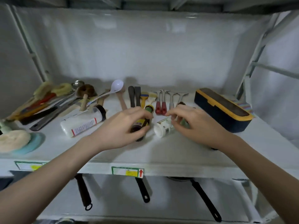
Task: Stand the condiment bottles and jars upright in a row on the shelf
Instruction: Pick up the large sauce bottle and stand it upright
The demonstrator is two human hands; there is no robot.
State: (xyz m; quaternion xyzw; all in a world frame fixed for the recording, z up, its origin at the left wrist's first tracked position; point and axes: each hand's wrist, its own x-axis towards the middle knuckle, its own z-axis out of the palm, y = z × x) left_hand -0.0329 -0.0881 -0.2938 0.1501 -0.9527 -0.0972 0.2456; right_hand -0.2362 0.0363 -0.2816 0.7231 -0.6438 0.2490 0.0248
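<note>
The left hand (124,126) was wrapped around a dark bottle (142,123) near the middle of the white shelf (161,152). The bottle lay tilted, its yellow-banded cap end pointing away toward the back wall and its base toward the shelf's front edge. Just to its right, a small white jar (163,127) lay on its side, its pale flat end facing the front-left and its long axis running back to the right under the right hand (194,125). That hand's fingers were curled loosely over the jar's far end; whether they actually pinched it could not be told. Farther left, a white bottle (82,123) with a black cap lay flat, cap pointing back-right.
</note>
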